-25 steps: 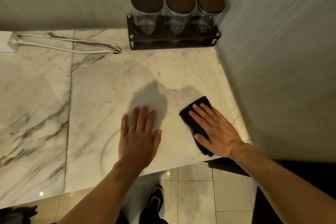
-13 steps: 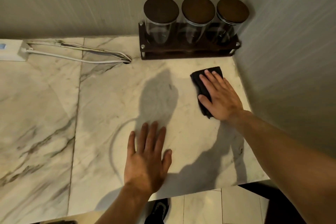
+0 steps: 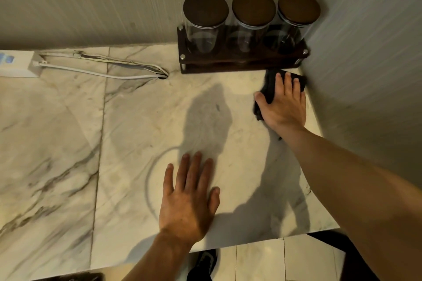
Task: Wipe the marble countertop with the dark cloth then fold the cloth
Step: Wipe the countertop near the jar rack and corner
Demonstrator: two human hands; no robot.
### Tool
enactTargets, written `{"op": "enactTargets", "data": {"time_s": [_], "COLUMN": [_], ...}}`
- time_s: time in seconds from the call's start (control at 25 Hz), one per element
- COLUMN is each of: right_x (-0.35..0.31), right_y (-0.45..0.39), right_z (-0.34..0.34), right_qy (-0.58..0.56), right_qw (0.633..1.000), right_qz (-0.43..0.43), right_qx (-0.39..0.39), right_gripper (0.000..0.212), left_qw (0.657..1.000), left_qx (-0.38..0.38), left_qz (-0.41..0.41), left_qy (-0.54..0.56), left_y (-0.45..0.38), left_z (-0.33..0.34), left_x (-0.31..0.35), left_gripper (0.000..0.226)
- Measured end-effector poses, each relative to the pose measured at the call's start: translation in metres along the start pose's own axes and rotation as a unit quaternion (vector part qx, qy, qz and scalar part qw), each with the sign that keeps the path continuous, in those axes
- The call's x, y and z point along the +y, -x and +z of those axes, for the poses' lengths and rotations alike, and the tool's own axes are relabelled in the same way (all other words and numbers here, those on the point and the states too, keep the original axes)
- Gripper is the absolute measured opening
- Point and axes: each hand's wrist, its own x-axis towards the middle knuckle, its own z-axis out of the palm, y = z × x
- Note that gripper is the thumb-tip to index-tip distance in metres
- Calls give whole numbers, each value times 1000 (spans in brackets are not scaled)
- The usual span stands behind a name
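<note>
The white marble countertop (image 3: 127, 134) with grey veins fills most of the view. A dark cloth (image 3: 268, 85) lies bunched in the far right corner, right in front of the jar rack and against the side wall. My right hand (image 3: 284, 105) presses flat on top of the cloth, fingers spread and pointing toward the rack; most of the cloth is hidden under it. My left hand (image 3: 189, 198) rests palm down on the bare marble near the front edge, fingers apart, holding nothing.
A dark wooden rack (image 3: 242, 61) with three glass jars topped by brown lids stands against the back wall. A white power strip (image 3: 18, 64) and its looped cables (image 3: 109, 68) lie at the back left. Walls close the back and right side. Tiled floor and a shoe (image 3: 203, 264) show below the counter's edge.
My right hand has slid the cloth away from the front edge, up the right side into the far corner by the rack. My left hand has stayed flat on the marble.
</note>
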Motion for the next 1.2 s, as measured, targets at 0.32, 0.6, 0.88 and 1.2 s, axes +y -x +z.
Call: {"op": "enactTargets", "data": {"time_s": [0.32, 0.6, 0.88, 1.2], "right_x": [5, 17, 30, 49], "right_y": [35, 74, 121, 185], "right_z": [11, 15, 19, 22], "right_qy": [-3, 3, -4, -13], "right_qw": [996, 995, 994, 992], "right_qz": [78, 95, 105, 120], "right_qx": [32, 31, 41, 43], "right_gripper": [72, 72, 70, 66], "left_qw": [1000, 1000, 1000, 1000], "left_qx": [4, -5, -1, 15], "left_qz": [3, 0, -7, 2], "left_qy": [-4, -15, -24, -1], "left_y": [1, 0, 2, 4], "left_z": [-1, -1, 3, 4], "left_x": [0, 0, 0, -2], "left_gripper": [57, 57, 59, 61]}}
